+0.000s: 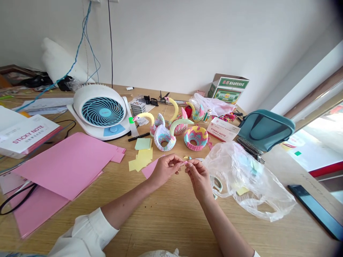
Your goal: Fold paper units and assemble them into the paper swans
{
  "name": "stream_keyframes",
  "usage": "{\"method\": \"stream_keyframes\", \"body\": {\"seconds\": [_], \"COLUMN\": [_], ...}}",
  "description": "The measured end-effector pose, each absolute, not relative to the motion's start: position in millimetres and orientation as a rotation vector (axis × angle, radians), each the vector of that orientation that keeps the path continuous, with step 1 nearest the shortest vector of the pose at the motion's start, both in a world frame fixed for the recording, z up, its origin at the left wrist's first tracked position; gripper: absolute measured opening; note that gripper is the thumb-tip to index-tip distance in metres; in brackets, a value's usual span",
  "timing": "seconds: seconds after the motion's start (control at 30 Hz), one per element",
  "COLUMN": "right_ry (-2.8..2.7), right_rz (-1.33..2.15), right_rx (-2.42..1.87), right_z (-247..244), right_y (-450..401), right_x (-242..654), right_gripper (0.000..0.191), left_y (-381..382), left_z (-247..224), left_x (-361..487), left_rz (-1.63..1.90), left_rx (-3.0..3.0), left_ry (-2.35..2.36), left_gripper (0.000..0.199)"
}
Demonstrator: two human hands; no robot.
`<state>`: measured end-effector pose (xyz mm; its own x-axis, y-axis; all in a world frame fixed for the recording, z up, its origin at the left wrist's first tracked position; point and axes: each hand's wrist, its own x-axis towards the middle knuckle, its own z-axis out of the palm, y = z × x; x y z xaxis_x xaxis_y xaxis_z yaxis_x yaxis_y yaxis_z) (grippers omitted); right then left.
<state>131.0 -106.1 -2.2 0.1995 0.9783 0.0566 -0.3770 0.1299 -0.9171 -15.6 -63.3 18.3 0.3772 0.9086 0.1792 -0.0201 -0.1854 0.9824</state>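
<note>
Between my two hands is a small piece of pink paper (185,162), mostly covered by the fingers. My left hand (166,170) pinches it from one side, my right hand (198,176) from the other. Just beyond them stand paper swans (164,137) with curved necks and a round folded-paper bowl (195,138) in pink, yellow and blue. Near my left hand lie yellow paper squares (141,160), green paper squares (143,144) and a pink sheet (152,167). Scissors (217,184) rest beside my right hand, partly under a plastic bag.
Large pink sheets (66,164) and a white fan (100,110) occupy the left side. On the right are a clear plastic bag (249,178), a teal handbag (268,126), a phone (314,210) and a sticky-note box (223,129). A black pen (138,137) lies near the fan.
</note>
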Motion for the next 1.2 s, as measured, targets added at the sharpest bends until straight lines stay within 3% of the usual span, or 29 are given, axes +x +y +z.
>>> {"method": "stream_keyframes", "body": {"seconds": [0.2, 0.63, 0.8, 1.0, 1.2], "right_ry": [-0.691, -0.405, -0.385, -0.387, -0.403], "right_rz": [1.364, 1.668, 1.664, 1.598, 1.444], "right_rx": [-0.856, -0.774, -0.764, -0.761, -0.776], "right_z": [-2, 5, 12, 17, 28], "right_y": [-104, -100, -95, -83, -45], "right_x": [133, 137, 138, 143, 161], "right_gripper": [0.018, 0.026, 0.029, 0.03, 0.031], "left_y": [-67, -62, -56, -35, 16], "left_z": [20, 24, 25, 29, 63], "left_x": [-12, -20, -20, -31, -36], "left_rz": [1.076, 1.218, 1.252, 1.378, 1.628], "left_rx": [1.484, 2.085, 2.108, 2.173, 2.468], "left_ry": [0.837, 0.875, 0.814, 0.804, 0.919], "left_gripper": [0.023, 0.011, 0.003, 0.013, 0.016]}}
